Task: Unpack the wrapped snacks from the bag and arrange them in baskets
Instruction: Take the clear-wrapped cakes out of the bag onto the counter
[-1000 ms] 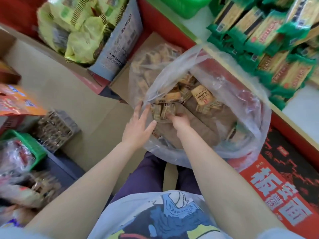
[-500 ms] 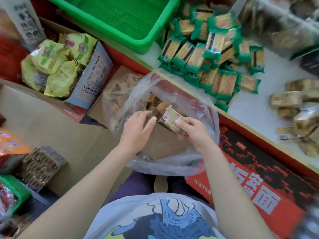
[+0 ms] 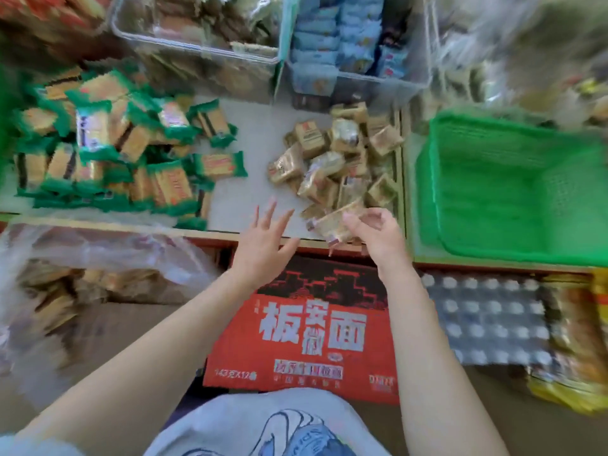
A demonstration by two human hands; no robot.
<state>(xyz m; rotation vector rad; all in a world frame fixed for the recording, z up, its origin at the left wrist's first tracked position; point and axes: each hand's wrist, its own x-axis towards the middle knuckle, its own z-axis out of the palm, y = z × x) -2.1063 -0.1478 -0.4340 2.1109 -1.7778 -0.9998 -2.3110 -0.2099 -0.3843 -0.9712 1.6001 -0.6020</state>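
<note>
Tan wrapped snacks (image 3: 339,159) heaped on the shelf — beside an empty green basket (image 3: 513,189).

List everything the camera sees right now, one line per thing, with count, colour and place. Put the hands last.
green-wrapped snacks: a heap, green and orange, on the shelf at left
brown-wrapped snacks: a pile, tan, on the shelf in the middle
green basket: one, green, on the shelf at right
clear bins: at least two, see-through, at the back, holding packets
plastic bag: one, clear, low at left, with brown snacks inside
red box: one, red with white lettering, below the shelf edge
bottle pack: one, wrapped, right of the red box
left hand: empty, fingers spread, at the shelf edge
right hand: holds brown snacks at the shelf edge
</note>
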